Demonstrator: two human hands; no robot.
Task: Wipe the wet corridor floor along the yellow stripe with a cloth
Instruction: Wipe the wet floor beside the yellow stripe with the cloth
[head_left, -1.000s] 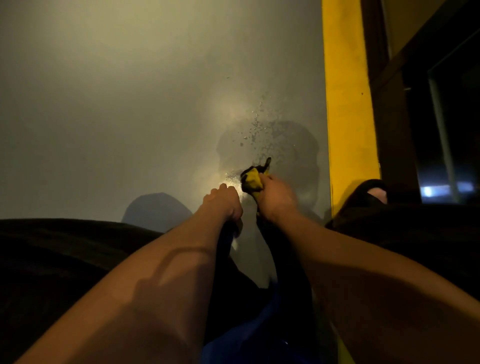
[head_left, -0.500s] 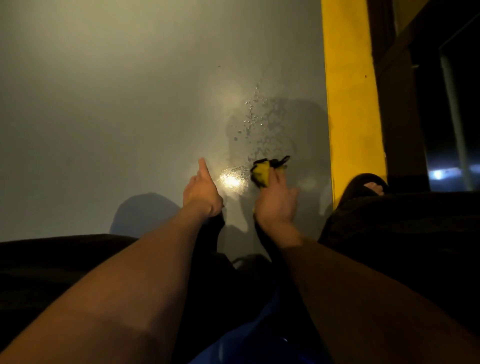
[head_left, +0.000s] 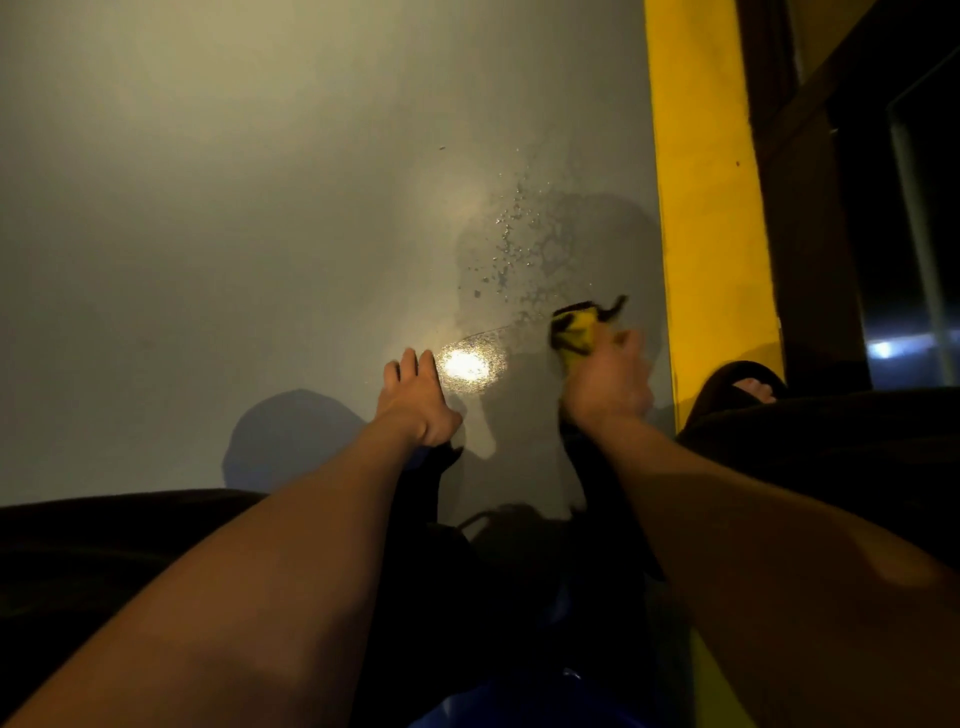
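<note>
Grey corridor floor (head_left: 208, 234), dim light; a bright glare spot (head_left: 470, 364) sits near centre. Wet patch with beaded droplets (head_left: 519, 249) lies at 1 o'clock of the glare, reaching toward the yellow stripe (head_left: 701, 208), which runs along the floor's 3 o'clock edge. Dark doorframe beyond it. A sandalled foot (head_left: 753, 384) rests at the stripe's near end. Right hand (head_left: 605, 384), motion-blurred, has its grip clamped on a bunched yellow-and-black cloth (head_left: 576, 330) pressed on the floor just beside the stripe. Left hand (head_left: 415, 400) lies flat on the floor, fingers straight and apart, at 9 o'clock of the glare.
</note>
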